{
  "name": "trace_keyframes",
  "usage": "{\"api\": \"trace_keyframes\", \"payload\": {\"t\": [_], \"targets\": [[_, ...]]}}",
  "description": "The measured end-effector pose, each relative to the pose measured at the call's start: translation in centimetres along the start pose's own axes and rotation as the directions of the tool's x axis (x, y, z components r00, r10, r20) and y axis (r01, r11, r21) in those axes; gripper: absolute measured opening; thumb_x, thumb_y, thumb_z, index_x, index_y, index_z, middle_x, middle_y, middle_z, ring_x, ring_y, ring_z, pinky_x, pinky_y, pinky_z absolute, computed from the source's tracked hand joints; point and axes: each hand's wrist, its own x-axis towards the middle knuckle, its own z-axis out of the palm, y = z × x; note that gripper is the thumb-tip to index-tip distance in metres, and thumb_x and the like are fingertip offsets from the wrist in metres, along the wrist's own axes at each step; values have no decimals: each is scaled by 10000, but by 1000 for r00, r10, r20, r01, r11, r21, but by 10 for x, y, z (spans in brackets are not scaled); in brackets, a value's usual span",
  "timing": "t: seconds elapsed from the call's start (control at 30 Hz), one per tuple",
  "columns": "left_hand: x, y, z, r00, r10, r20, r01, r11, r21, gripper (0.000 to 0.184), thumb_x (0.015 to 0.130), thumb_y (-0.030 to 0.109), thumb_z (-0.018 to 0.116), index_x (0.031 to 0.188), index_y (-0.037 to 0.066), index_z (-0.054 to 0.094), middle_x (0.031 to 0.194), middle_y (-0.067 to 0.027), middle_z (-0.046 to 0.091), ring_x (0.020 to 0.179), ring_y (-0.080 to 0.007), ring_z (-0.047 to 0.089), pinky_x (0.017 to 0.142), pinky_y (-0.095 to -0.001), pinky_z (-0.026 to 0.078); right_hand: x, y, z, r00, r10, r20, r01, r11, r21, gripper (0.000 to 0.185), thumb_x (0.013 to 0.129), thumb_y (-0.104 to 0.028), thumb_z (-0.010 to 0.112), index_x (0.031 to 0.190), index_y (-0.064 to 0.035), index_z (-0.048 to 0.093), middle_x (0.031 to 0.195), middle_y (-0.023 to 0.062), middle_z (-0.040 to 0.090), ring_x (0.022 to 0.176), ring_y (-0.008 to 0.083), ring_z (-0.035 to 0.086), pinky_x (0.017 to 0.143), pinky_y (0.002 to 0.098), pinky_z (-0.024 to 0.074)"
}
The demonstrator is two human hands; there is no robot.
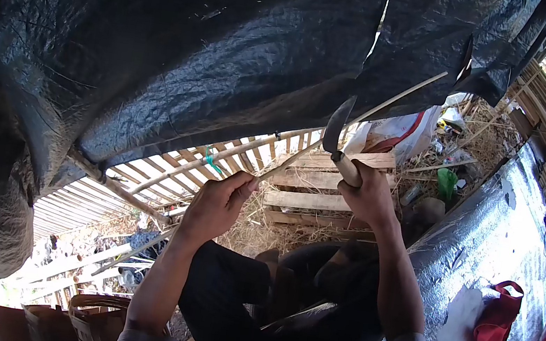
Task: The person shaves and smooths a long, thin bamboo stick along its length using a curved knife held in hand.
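My left hand (217, 206) is closed around the near end of a thin bamboo strip (400, 96), which slants up and to the right. In my right hand (369, 197) is a sickle (337, 125), gripped by its pale wooden handle (346, 169). Its dark curved blade points upward and lies against or just in front of the strip; I cannot tell whether the edge touches it. Both hands are held out in front of my knees (227, 287).
A black plastic sheet (233, 59) hangs low overhead. Bamboo slats (91, 207) form a fence at left. Wooden boards (311, 201) lie on straw ahead. At right are a silvery sheet (476, 229), a red strapped item (497, 320) and a green plastic piece (446, 184).
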Motion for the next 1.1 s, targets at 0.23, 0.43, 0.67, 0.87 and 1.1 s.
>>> {"api": "trace_keyframes", "payload": {"t": [0.23, 0.43, 0.67, 0.87, 1.1], "targets": [[-1, -5, 3, 999, 44, -15, -45, 998, -45, 242, 1017, 253, 540, 1038, 33, 639, 790, -152, 663, 691, -291, 650, 660, -381, 488, 1, 8, -1, 999, -4, 54, 7, 999, -53, 219, 721, -175, 674, 906, -60, 658, 786, 199, 682, 788, 414, 669, 745, 498, 540], [0, -14, 12, 983, 170, -76, -176, 980, -88, 258, 1016, 252, 546, 1033, 12, 637, 752, -152, 638, 630, -255, 601, 636, -359, 473, -17, 1, 12, 958, -248, 141, 272, 943, -191, 198, 752, -146, 662, 936, -73, 656, 761, 204, 675, 753, 413, 667, 696, 500, 527], [-12, -16, 3, 998, 65, 28, -62, 994, -86, 246, 1020, 222, 557, 1010, -3, 654, 704, -46, 593, 645, -79, 499, 618, -263, 420, 4, 53, -27, 945, 142, -294, -150, 989, -2, 321, 772, -209, 651, 1030, -20, 642, 826, 262, 666, 834, 453, 647, 731, 510, 500], [-17, -16, -3, 998, 55, 25, -55, 998, 14, 243, 975, 251, 625, 1014, 19, 684, 690, -125, 645, 549, -135, 560, 561, -304, 441, 3, 94, -47, 880, 309, -361, -376, 917, -131, 339, 773, -297, 672, 992, -39, 683, 834, 232, 691, 839, 434, 665, 768, 517, 522], [-14, -4, 6, 973, 219, -67, -222, 975, -31, 133, 930, 137, 676, 985, 17, 681, 741, -145, 675, 581, -205, 628, 576, -302, 482, 0, 63, -37, 958, 126, -257, -207, 925, -318, 252, 773, -261, 655, 925, -65, 693, 773, 209, 690, 752, 404, 684, 714, 496, 551]]}}
